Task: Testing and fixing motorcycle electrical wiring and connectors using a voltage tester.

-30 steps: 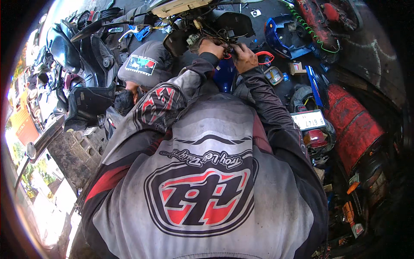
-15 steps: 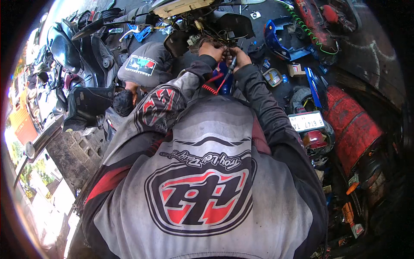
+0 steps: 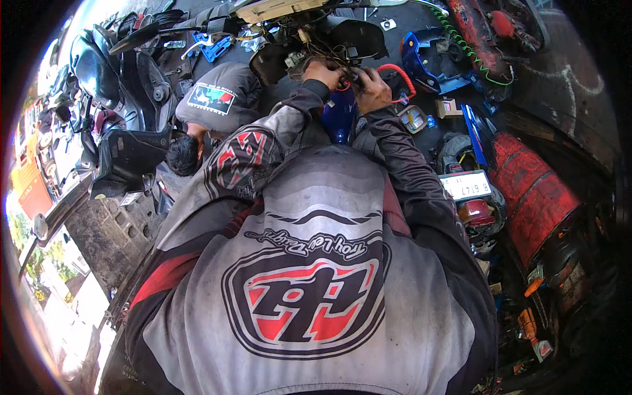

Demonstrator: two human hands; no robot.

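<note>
- Wiring point(image 3: 320, 51) crowds your left hand point(image 3: 324, 74); red coiled cord point(image 3: 409, 82) loops just beside your right hand point(image 3: 373, 91)
- Fingertips hidden, can't tell either grip tbh
- Far cream housing point(image 3: 280, 9) cut off

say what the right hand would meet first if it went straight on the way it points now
Most likely the loose wiring just ahead of the right hand, though depth is unclear and it may already be touching some of it.

Blown-out daylight at left, dim right side, bent edges, black corners
</note>
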